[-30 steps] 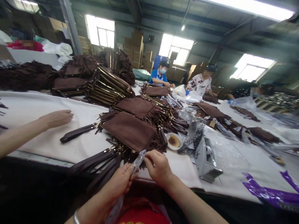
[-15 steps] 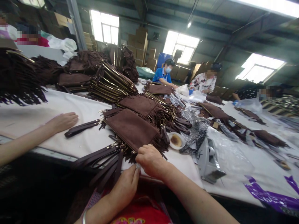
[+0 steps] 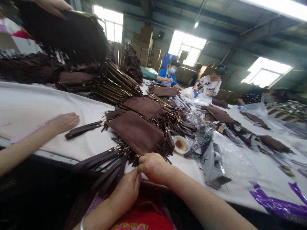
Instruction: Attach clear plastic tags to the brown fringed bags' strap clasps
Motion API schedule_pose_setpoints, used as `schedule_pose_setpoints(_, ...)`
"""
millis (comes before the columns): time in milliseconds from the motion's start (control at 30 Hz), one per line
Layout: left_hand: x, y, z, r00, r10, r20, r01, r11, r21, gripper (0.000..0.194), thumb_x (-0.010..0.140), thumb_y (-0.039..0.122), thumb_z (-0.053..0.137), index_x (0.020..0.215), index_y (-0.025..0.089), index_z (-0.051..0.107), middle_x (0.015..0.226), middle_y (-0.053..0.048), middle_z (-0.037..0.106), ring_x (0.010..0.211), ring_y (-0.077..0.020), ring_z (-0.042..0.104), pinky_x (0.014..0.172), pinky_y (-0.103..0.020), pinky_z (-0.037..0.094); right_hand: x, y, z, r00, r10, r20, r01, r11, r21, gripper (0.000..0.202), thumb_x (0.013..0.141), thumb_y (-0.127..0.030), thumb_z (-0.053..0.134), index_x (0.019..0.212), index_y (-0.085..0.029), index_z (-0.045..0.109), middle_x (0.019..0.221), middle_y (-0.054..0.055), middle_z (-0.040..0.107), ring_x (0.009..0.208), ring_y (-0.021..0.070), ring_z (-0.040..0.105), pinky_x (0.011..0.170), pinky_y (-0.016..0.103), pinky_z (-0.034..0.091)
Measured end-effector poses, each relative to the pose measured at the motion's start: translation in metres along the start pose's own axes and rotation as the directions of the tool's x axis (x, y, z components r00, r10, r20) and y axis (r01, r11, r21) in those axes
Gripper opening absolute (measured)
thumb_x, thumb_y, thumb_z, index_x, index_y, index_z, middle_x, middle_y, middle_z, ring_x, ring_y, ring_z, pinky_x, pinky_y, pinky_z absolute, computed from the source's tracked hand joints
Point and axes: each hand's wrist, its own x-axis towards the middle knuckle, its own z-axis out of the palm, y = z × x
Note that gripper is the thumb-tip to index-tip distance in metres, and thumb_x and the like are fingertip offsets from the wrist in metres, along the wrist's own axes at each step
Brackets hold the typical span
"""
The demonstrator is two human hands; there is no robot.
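Brown fringed pouches lie stacked on the white-covered table, the front pouch (image 3: 136, 132) with its lower corner by my hands. My left hand (image 3: 128, 185) is closed at the table edge, fingertips meeting those of my right hand. My right hand (image 3: 153, 166) is closed too, beside the pouch's metal ring. Whatever the fingers pinch is too small or hidden to name. Several dark wrist straps (image 3: 100, 159) fan out left of my hands over the edge. A small white bowl (image 3: 181, 144) with brown content sits right of the front pouch.
Another person's forearm and hand (image 3: 63, 123) rest on the table at left. At upper left, a hand holds a large fringed bundle (image 3: 64, 35). A tape dispenser (image 3: 216, 166) stands at right, near purple plastic (image 3: 275, 201). Masked people sit across the table.
A hand with a large dark fringed bundle has come up at the upper left. My hands have shifted slightly down and left, still together.
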Motion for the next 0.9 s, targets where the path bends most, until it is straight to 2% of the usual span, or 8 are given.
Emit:
schedule_pose_setpoints(200,0.001,0.001,-0.006,0.997,-0.05,0.058,0.061,0.975,-0.214,0.034,0.093,0.042,0.039,0.079,0.018,0.057,0.079,-0.006,0.064,0.076,-0.0215,0.057,0.071,-0.032,0.043,-0.005,0.004,0.017,0.994,-0.048,-0.093,0.053,0.998,0.045,0.016,0.084,-0.031,0.06,0.075,-0.017,0.061,0.077,0.002,0.06,0.068,0.0147,0.052,0.06,0.027,0.038)
schedule_pose_setpoints(267,0.001,0.001,-0.007,0.989,-0.082,0.121,0.118,0.94,-0.32,0.036,0.091,0.048,0.042,0.076,0.018,0.055,0.07,-0.002,0.058,0.067,-0.0174,0.052,0.062,-0.029,0.041,-0.009,0.005,0.022,0.991,-0.056,-0.122,0.063,0.997,0.052,0.018,0.086,-0.032,0.06,0.076,-0.017,0.059,0.077,0.002,0.059,0.07,0.0148,0.051,0.061,0.026,0.039)
schedule_pose_setpoints(433,0.0,0.001,-0.009,0.891,-0.234,0.39,0.44,0.657,-0.612,0.044,0.083,0.063,0.05,0.073,0.021,0.043,0.056,0.009,0.035,0.043,-0.006,0.023,0.041,-0.02,0.017,-0.019,0.0,0.037,0.97,0.004,-0.244,0.002,1.0,0.023,0.018,0.09,-0.031,0.056,0.079,-0.018,0.056,0.079,0.003,0.057,0.07,0.0152,0.049,0.06,0.027,0.037)
schedule_pose_setpoints(533,0.001,0.0,-0.009,0.844,-0.24,0.48,0.532,0.488,-0.692,0.046,0.078,0.064,0.055,0.076,0.021,0.041,0.058,0.01,0.034,0.043,-0.0038,0.015,0.041,-0.018,0.012,-0.022,-0.005,0.045,0.948,-0.001,-0.319,0.0,1.0,-0.002,0.015,0.092,-0.025,0.054,0.079,-0.017,0.055,0.079,0.004,0.057,0.07,0.0163,0.047,0.06,0.028,0.037)
schedule_pose_setpoints(600,0.002,0.0,-0.008,0.834,-0.263,0.486,0.552,0.436,-0.711,0.045,0.076,0.063,0.058,0.078,0.021,0.04,0.058,0.011,0.034,0.043,-0.0034,0.013,0.041,-0.017,0.01,-0.024,-0.008,0.048,0.939,-0.019,-0.343,0.021,1.0,0.001,0.013,0.093,-0.022,0.051,0.083,-0.017,0.057,0.08,0.005,0.057,0.07,0.0172,0.046,0.062,0.029,0.038)
schedule_pose_setpoints(767,0.004,0.004,0.0,0.825,-0.399,0.4,0.561,0.501,-0.659,0.047,0.072,0.066,0.056,0.075,0.022,0.039,0.054,0.011,0.032,0.041,-0.0042,0.017,0.041,-0.017,0.011,-0.032,-0.015,0.046,0.941,0.029,-0.337,0.011,0.993,0.116,0.021,0.094,-0.018,0.047,0.11,-0.012,0.058,0.098,0.011,0.061,0.086,0.021,0.051,0.075,0.033,0.046)
schedule_pose_setpoints(833,0.004,0.003,0.003,0.86,-0.412,0.3,0.503,0.596,-0.625,0.046,0.073,0.066,0.054,0.074,0.022,0.042,0.053,0.01,0.033,0.042,-0.0056,0.022,0.04,-0.018,0.016,-0.038,-0.021,0.044,0.934,0.101,-0.342,-0.034,0.98,0.197,0.028,0.091,-0.016,0.049,0.119,-0.013,0.055,0.108,0.013,0.061,0.095,0.0229,0.052,0.082,0.035,0.047)
schedule_pose_setpoints(900,0.005,0.001,0.006,0.92,-0.371,0.129,0.378,0.748,-0.546,0.045,0.075,0.065,0.053,0.07,0.02,0.046,0.053,0.008,0.036,0.044,-0.0079,0.029,0.041,-0.02,0.023,-0.046,-0.027,0.043,0.907,0.188,-0.376,-0.073,0.951,0.299,0.034,0.088,-0.011,0.049,0.122,-0.015,0.055,0.114,0.012,0.06,0.099,0.0229,0.053,0.087,0.036,0.048)
